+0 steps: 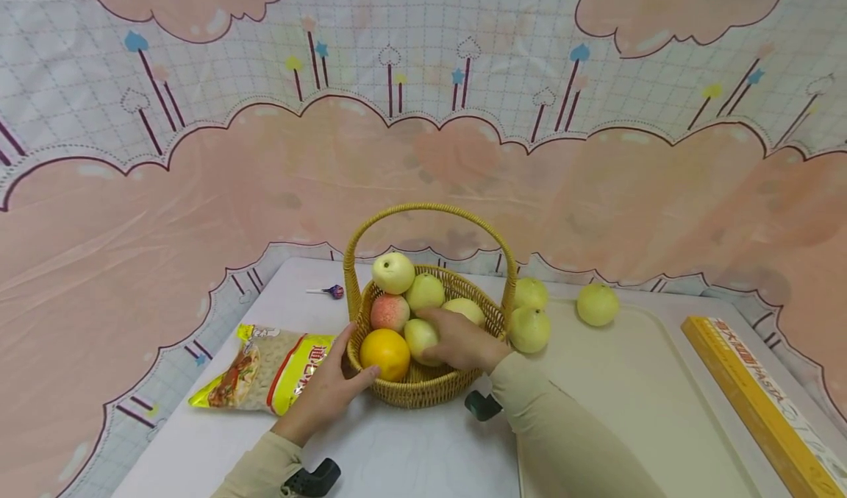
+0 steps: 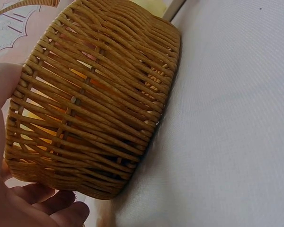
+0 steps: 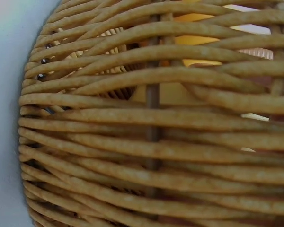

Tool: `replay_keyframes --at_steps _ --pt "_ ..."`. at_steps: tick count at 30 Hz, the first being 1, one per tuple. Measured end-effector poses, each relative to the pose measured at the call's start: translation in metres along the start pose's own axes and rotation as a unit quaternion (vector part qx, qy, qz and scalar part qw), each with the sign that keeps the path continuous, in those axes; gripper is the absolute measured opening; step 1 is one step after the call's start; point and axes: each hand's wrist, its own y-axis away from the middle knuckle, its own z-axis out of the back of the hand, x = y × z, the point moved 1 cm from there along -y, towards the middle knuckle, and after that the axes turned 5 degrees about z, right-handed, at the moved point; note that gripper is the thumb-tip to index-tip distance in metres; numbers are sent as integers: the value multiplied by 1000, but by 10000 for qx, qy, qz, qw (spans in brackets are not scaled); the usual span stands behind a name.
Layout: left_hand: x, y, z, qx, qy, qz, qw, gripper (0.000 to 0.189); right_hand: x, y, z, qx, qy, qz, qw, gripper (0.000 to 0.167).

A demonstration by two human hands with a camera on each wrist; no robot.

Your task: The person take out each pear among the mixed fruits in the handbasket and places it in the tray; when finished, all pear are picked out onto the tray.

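Pinching a pale fruit (image 1: 417,338) between thumb and fingers, the right hand (image 1: 466,338) has its grip inside the wicker basket (image 1: 423,395), toward the near side. I judge the fruit firm, fairly light, smooth enough to slip and easily bruised, best held round its middle. It looks nearly round, without a clear long axis; I can't tell where its stem points. The left hand (image 1: 329,388) curls its grip round the basket's near-left rim, which looks stiff and light. The basket stands upright, its handle (image 1: 429,207) arching from left to right. An orange fruit (image 1: 385,354) lies at the basket's near left, a reddish fruit (image 1: 390,312) behind it. Left of the basket, on the table (image 1: 423,450), lies a yellow packet (image 1: 267,373); to its right, a tray (image 1: 629,410).
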Motion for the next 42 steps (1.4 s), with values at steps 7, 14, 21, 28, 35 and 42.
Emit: replay_keyframes --at_steps 7,14,21,28,35,42 --pt "0 0 0 -10 44 -76 10000 95 0 -1 -2 -50 142 47 9999 66" --pt "0 1 0 19 58 -70 10000 95 -1 1 -3 -116 228 106 9996 65" --pt "1 0 0 9 4 -49 10000 96 -4 5 -3 -477 96 372 9981 66" --pt "1 -1 0 3 43 -15 10000 96 -5 9 -2 -804 -123 394 9959 70" --pt "1 -1 0 1 54 -40 10000 95 -4 12 -2 -1040 -471 332 9929 77" --pt "1 -1 0 2 60 -65 10000 96 -5 15 0 -1160 -721 421 9897 74"
